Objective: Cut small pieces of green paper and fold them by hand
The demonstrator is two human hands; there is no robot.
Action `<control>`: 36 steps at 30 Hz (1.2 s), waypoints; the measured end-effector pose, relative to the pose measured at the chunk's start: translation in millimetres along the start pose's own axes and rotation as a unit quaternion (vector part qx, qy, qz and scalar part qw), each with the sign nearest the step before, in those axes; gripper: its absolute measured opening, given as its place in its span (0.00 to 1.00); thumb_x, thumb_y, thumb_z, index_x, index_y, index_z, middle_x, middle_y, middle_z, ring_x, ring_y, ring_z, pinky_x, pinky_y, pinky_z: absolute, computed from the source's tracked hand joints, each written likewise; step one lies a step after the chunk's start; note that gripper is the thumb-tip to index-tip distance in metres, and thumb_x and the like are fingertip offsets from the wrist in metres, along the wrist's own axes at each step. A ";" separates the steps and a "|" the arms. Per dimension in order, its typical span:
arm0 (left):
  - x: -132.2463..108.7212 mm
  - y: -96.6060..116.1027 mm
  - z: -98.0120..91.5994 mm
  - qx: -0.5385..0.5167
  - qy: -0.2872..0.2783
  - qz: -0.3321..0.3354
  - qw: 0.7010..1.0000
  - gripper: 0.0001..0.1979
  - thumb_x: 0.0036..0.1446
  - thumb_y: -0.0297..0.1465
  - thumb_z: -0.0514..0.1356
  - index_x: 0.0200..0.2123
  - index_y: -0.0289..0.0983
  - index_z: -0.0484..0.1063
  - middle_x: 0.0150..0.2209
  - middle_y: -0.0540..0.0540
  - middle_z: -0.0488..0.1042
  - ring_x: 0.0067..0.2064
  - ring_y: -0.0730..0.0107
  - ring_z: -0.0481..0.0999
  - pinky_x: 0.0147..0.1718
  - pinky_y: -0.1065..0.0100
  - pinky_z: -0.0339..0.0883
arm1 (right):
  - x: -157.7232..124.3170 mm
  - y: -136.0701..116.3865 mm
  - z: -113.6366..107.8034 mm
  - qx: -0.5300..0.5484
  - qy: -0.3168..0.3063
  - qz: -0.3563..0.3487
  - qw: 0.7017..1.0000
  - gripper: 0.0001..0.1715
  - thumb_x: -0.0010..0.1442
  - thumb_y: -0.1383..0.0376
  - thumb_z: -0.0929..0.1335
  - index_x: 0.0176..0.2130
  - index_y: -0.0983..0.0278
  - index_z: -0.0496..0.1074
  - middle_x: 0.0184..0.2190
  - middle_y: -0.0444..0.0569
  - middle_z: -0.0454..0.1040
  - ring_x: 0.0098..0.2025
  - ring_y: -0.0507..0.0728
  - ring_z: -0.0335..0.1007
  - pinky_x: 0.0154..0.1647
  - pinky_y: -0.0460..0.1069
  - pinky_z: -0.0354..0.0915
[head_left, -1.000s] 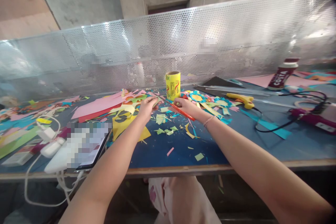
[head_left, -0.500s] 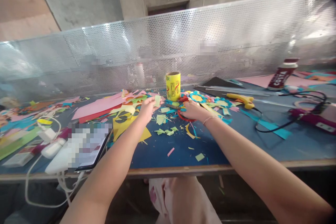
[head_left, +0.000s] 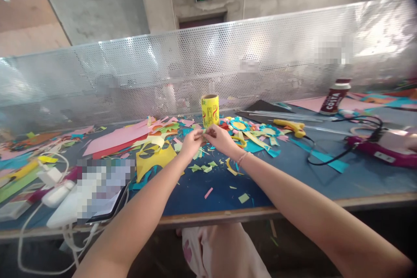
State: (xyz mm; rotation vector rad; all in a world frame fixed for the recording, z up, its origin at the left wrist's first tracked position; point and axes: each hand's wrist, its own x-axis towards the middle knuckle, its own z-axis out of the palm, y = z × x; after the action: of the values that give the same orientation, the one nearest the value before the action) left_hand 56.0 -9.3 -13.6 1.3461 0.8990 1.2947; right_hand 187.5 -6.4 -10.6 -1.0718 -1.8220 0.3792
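Observation:
My left hand [head_left: 193, 142] and my right hand [head_left: 220, 139] meet above the middle of the table, fingertips together. Both pinch a small piece of light green paper [head_left: 204, 130], mostly hidden by the fingers. Just behind them stands a yellow cardboard tube [head_left: 210, 110], upright. Beside my right hand lie a yellow loop [head_left: 240, 141] and a blue paper flower with a yellow centre [head_left: 239, 125]. Loose green paper scraps [head_left: 205, 167] lie in front of the hands. To the left of my left hand is a yellow paper sheet [head_left: 153, 165] with cut-outs.
A phone [head_left: 112, 206], white cables [head_left: 24, 230] and pink paper [head_left: 119, 137] are on the left. To the right lie a yellow glue gun [head_left: 289, 127], a purple power strip [head_left: 381, 153] and a dark red bottle [head_left: 335, 97]. A perforated metal screen [head_left: 130, 78] runs behind.
My right hand has moved left, away from the red-handled thing among the scraps, and joined my left hand at the green paper. The view has shifted slightly.

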 end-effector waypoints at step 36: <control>-5.4 11.3 -3.7 -0.035 0.016 -0.028 0.999 0.10 0.42 0.22 0.60 0.32 0.32 0.73 0.34 0.42 0.76 0.34 0.68 0.75 0.36 0.63 0.71 | 9.5 19.6 -4.0 0.215 -0.049 0.127 0.967 0.05 0.46 0.68 0.63 0.25 0.63 0.58 0.20 0.39 0.63 0.22 0.48 0.63 0.23 0.44 0.62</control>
State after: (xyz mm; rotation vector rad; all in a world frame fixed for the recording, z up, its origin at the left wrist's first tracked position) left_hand 50.1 -16.2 -4.2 1.2407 0.8993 1.2958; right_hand 199.2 11.6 -15.9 -0.9885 -1.5860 0.9491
